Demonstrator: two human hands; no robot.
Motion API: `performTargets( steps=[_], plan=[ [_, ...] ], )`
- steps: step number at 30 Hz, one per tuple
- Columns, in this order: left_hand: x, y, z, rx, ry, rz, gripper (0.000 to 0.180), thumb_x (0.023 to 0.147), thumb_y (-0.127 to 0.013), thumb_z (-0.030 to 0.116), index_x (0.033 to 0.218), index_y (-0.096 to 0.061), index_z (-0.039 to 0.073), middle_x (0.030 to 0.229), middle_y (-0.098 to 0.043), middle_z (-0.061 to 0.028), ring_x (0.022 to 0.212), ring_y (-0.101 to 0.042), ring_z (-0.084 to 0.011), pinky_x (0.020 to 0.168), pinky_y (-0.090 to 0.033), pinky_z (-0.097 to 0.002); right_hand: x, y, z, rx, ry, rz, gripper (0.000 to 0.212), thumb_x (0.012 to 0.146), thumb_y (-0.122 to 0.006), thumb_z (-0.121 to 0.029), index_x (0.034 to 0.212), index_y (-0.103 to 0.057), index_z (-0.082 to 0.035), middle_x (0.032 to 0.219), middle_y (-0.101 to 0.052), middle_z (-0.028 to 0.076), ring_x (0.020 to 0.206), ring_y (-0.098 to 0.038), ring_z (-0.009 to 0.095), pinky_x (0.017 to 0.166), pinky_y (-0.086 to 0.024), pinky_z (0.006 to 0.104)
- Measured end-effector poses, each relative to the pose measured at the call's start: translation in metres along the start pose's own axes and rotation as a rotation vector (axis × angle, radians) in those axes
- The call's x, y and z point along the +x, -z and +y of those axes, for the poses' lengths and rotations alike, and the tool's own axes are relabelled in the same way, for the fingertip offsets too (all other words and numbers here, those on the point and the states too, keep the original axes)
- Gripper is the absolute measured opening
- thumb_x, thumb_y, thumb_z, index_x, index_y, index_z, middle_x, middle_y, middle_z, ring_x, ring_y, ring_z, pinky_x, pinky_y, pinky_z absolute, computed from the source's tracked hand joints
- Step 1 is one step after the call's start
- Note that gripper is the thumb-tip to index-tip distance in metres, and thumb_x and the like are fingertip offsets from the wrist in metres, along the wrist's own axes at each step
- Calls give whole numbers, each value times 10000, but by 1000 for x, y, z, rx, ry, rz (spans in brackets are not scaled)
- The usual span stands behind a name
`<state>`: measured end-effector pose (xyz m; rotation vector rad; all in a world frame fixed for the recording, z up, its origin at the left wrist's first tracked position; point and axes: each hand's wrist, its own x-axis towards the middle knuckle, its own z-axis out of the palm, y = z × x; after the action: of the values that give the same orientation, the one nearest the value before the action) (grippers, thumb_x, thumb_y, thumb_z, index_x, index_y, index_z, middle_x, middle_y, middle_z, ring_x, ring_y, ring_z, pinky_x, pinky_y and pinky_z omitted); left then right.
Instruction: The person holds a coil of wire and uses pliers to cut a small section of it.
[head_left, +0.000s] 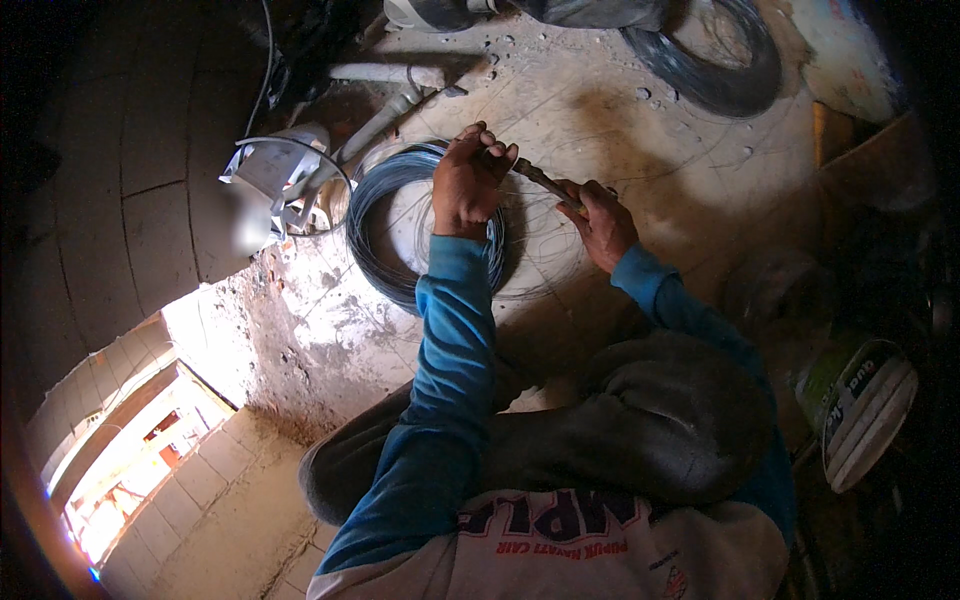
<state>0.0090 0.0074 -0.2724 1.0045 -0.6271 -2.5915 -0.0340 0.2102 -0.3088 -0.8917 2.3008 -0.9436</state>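
Note:
In front of me my right hand (604, 228) is closed round the handles of a pair of dark pliers (542, 179). Their head points up and left, close to the fingertips of my left hand (466, 188). That hand has its fingers curled together in a pinch; what it holds, if anything, is too thin or hidden to make out. Below the left hand and wrist lies a coil of thin dark wire (367, 235) on the floor, partly covered by them. Loose strands of wire spread out to the coil's right.
A second, thicker wire coil (742, 92) lies at the far right. Pale pipes (385, 75) and a crumpled silvery piece (283, 175) are at the far left. A green and white bucket (858, 412) lies tipped at the right. A bright opening (150, 455) shows lower left.

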Motion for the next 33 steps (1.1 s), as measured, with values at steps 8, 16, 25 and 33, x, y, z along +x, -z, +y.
performTargets(
  steps=[8,16,25,33],
  plan=[
    [8,7,-3,-32,42,-2,92,919,-454,107,975,-492,44,665,-402,21,557,-358,-105,536,-343,-259,6,-5,4,20,-132,-172,424,892,-531,-431,860,-583,-12,707,-597,193,671,-597,359,646,-476,457],
    [6,-18,-13,187,13,30,168,918,-422,94,1068,-461,29,613,-292,48,531,-290,-87,524,-296,-243,0,-10,16,83,-174,-147,445,906,-484,-455,931,-588,-23,729,-617,212,673,-608,382,633,-480,463],
    [8,-26,-17,217,195,182,60,936,-453,137,930,-481,85,572,-284,46,496,-262,-89,498,-275,-243,-13,-22,24,159,-175,-207,469,897,-495,-469,921,-580,-8,752,-626,205,695,-620,372,630,-487,436],
    [26,18,-18,132,173,33,182,948,-435,149,769,-424,113,567,-299,35,491,-294,-93,484,-279,-243,-17,-27,23,173,-152,-206,537,895,-453,-526,946,-580,-6,772,-628,204,725,-623,363,661,-491,431]
  ],
)
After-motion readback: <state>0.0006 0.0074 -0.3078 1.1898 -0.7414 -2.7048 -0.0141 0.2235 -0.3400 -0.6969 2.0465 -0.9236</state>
